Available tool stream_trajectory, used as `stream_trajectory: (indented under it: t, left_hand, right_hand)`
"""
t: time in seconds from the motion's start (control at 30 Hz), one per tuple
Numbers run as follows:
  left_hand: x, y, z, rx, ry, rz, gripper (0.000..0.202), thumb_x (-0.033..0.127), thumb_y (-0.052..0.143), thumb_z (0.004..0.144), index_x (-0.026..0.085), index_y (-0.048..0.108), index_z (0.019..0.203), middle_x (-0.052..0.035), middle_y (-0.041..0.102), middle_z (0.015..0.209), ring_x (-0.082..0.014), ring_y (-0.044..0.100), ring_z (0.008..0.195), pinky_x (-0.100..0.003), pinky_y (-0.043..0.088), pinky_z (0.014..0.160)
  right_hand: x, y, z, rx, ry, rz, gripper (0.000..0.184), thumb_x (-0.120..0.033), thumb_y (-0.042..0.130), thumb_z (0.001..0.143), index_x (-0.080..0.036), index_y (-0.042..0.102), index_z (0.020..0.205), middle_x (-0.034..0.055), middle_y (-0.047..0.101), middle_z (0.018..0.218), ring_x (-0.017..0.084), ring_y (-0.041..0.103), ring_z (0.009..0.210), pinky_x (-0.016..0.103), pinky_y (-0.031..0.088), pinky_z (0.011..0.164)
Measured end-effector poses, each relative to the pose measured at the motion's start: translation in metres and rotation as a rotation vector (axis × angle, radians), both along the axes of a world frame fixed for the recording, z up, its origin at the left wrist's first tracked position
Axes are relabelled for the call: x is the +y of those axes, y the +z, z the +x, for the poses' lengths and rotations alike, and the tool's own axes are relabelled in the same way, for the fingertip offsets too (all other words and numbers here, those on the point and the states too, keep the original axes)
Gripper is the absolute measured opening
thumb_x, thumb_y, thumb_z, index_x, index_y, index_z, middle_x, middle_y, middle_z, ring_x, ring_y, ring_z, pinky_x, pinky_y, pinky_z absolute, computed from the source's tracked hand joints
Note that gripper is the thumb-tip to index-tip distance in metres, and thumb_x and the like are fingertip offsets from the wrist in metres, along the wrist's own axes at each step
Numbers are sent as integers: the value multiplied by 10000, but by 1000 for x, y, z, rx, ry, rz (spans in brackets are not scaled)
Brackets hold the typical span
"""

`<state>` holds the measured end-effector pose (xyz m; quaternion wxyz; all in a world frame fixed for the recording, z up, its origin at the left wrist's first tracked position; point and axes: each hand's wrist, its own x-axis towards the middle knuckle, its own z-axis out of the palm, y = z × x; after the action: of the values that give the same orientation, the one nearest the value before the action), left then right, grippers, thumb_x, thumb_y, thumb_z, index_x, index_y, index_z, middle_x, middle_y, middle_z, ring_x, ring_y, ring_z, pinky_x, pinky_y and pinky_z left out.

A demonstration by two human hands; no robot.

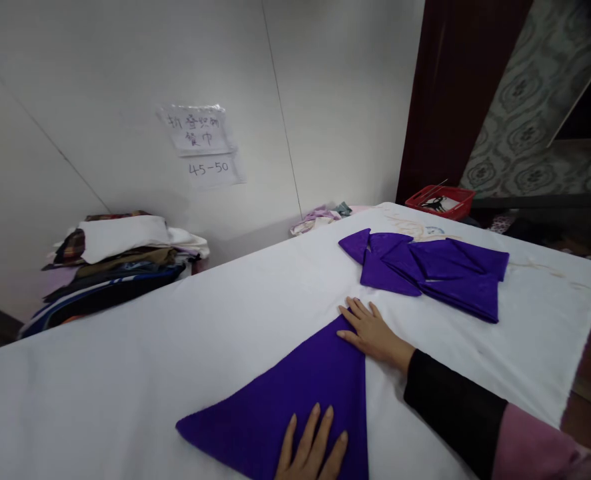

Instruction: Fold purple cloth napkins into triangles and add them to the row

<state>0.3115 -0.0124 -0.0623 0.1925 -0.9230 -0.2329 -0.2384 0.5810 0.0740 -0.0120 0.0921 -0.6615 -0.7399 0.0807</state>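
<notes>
A purple cloth napkin, folded into a triangle, lies flat on the white-covered table. My left hand rests on its near part with the fingers spread; the rest of that hand is cut off by the bottom edge. At the far corner of the napkin, my right hand lies flat with fingers apart, partly on the cloth and partly over the table. Beyond the right hand sit several folded purple napkins, overlapping one another.
A pile of folded clothes stands beyond the table's left edge, against the wall. Two handwritten paper notes are stuck on the wall. A red basket holding scissors is at the far right. Crumpled pale fabric lies at the back.
</notes>
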Motion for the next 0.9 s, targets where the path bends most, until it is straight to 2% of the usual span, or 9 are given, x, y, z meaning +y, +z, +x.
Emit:
stream_trajectory:
  t: [0.13,0.27,0.33,0.43,0.6,0.67,0.73,0.8,0.9]
  left_hand:
    - [1,16,-3,114,-43,-19,518,540,437,838,287,444,1290,-52,530,1304,-230,396,1259,-444,196,1086]
    - [-5,35,-4,200,-63,-345,760,681,405,764,254,291,1382,-106,407,1396,-292,352,1284,-501,312,1016]
    - [-11,44,-3,211,-40,-536,784,694,388,761,269,231,1402,-105,324,1442,-309,283,1320,-559,279,1022]
    - [-22,58,3,166,33,-749,764,692,388,764,296,233,1398,-76,254,1476,-301,193,1354,-601,163,1057]
    - [-23,76,8,31,141,-898,751,683,388,773,276,260,1392,-76,244,1482,-281,179,1360,-562,113,1085]
    - [-15,79,0,-20,245,-880,703,655,347,809,272,262,1392,-69,216,1491,-276,152,1367,-560,101,1087]
    - [-7,78,-13,-49,415,-835,705,655,306,821,238,281,1390,-86,211,1492,-281,128,1371,-561,81,1088]
    - [1,73,-28,-58,600,-804,744,669,273,817,191,300,1385,-114,227,1483,-285,119,1372,-554,69,1090]
    - [6,65,-49,-86,776,-806,764,666,266,816,158,300,1386,-119,233,1480,-272,114,1375,-529,53,1098]
  right_hand:
    - [1,-3,3,-42,-3,11,760,-674,171,846,-175,292,1406,140,198,1486,285,134,1365,510,90,1072]
    - [2,-7,4,-90,-9,14,747,-664,181,850,-177,292,1405,125,207,1486,281,137,1364,515,123,1066]
    - [2,-10,4,-109,-2,26,724,-646,184,858,-185,290,1405,117,214,1486,282,144,1363,518,139,1062]
    - [2,-15,6,-150,8,46,685,-602,185,874,-177,296,1401,123,224,1483,288,158,1359,529,168,1051]
    - [3,-29,16,-234,90,89,530,-455,201,899,-249,373,1356,107,280,1464,312,185,1347,599,205,1002]
    - [6,-34,21,-255,129,105,490,-412,214,895,-285,423,1319,88,299,1457,321,192,1343,619,209,989]
    - [7,-38,23,-266,130,108,489,-414,222,889,-282,444,1304,89,305,1453,325,199,1339,622,222,982]
    - [8,-39,24,-278,125,112,491,-417,227,885,-278,458,1295,89,315,1447,328,204,1336,626,235,975]
    - [7,-40,25,-309,165,145,460,-377,250,875,-315,493,1261,70,336,1438,337,215,1330,641,240,962]
